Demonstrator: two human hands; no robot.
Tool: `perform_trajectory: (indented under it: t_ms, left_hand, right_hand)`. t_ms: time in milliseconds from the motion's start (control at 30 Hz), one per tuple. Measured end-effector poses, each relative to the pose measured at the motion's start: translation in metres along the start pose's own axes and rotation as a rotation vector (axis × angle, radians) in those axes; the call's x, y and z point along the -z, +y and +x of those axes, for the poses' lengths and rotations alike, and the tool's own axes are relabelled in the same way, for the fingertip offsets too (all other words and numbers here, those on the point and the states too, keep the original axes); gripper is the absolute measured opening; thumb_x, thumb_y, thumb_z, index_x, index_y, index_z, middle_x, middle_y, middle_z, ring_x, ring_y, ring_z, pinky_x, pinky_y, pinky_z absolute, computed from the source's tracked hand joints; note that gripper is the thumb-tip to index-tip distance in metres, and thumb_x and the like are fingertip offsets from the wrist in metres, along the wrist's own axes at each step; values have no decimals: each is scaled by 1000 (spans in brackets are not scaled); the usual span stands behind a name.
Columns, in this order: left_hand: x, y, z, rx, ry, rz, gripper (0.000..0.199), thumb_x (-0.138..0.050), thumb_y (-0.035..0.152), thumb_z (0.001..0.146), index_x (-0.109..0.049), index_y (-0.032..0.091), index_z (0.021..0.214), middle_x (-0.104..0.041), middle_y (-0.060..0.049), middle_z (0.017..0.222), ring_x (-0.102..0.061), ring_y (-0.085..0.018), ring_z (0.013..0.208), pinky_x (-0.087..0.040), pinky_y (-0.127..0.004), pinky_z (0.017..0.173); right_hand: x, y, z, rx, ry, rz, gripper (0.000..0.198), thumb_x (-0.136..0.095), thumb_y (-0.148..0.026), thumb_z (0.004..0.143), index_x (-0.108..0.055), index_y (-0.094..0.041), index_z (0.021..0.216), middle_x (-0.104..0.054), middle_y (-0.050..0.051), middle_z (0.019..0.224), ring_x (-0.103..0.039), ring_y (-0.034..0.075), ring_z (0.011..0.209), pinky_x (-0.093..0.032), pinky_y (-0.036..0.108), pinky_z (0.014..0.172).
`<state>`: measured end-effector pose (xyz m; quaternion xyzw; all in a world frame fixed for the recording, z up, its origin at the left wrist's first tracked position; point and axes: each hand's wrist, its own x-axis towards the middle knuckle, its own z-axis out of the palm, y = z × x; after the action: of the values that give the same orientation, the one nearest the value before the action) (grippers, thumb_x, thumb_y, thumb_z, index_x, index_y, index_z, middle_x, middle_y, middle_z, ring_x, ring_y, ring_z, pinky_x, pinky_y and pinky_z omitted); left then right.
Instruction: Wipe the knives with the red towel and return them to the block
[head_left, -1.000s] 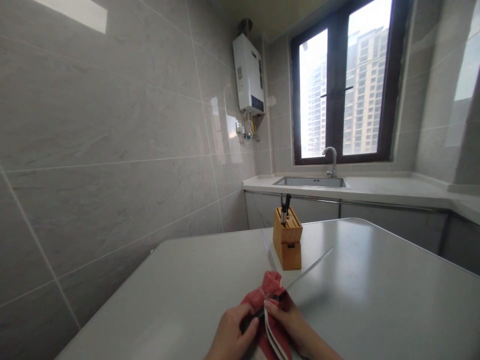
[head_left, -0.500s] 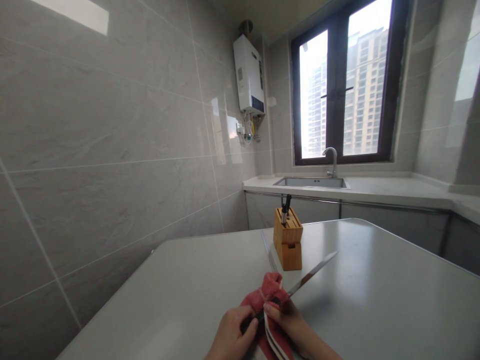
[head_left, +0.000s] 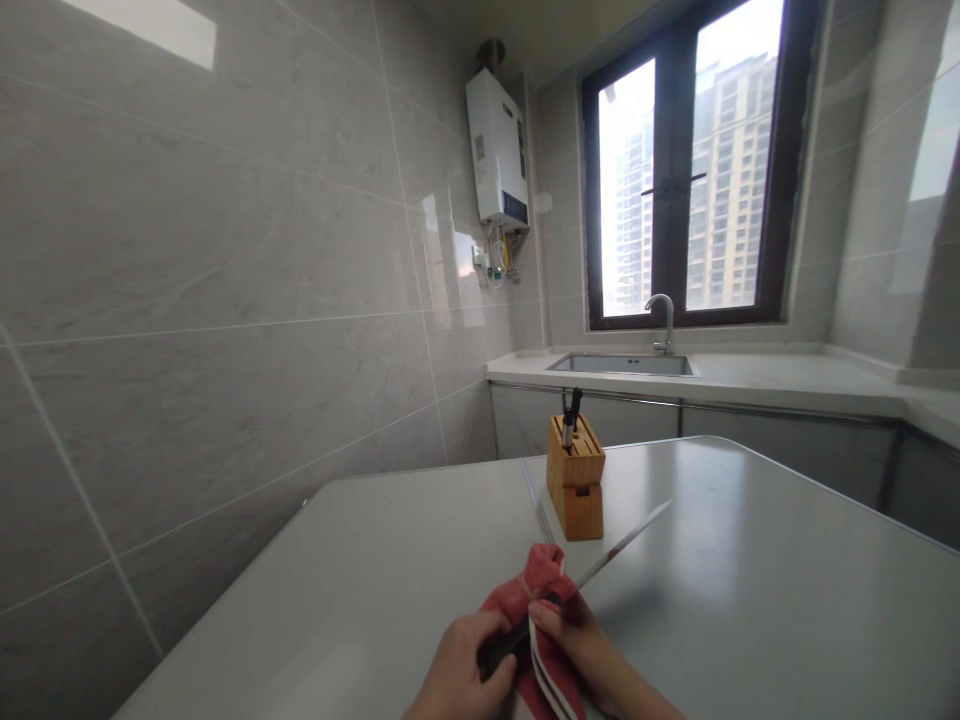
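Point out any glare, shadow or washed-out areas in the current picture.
Head view: sky through the window is nearly white; head view: pale glare streaks the glossy tabletop at right; head view: a soft shadow lies below the knife blade; head view: bright reflections mark the tiled wall.

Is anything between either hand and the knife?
Yes: red cloth is bunched between the right hand and the knife, though whether the thumb touches the handle is unclear. Nothing visible separates the left hand from the handle.
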<state>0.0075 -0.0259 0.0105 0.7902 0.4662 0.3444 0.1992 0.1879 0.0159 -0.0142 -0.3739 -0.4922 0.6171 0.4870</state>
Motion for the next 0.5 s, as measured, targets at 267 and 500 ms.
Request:
perform_trajectory:
  t_ms: [267,500]
  left_hand:
    - [0,2,3,39,-18,50,7,-55,20,73,-60,15,75,-56,1,67,-46,-11,59,-33,-21,57]
    - [-2,1,2,33,-31,35,5,-54,18,74,-58,15,74,-54,2,65,-45,-11,59,-32,-20,56]
  right_hand:
    - [-3,-5,-2,-19,8,25,38,-68,-42,62,-57,-20,91,-68,4,85,-62,25,84,-47,38,82]
    - [-2,-4,-1,-23,7,49,39,-68,-42,62,-57,-20,92,-68,3,85,-63,25,85,-47,38,82]
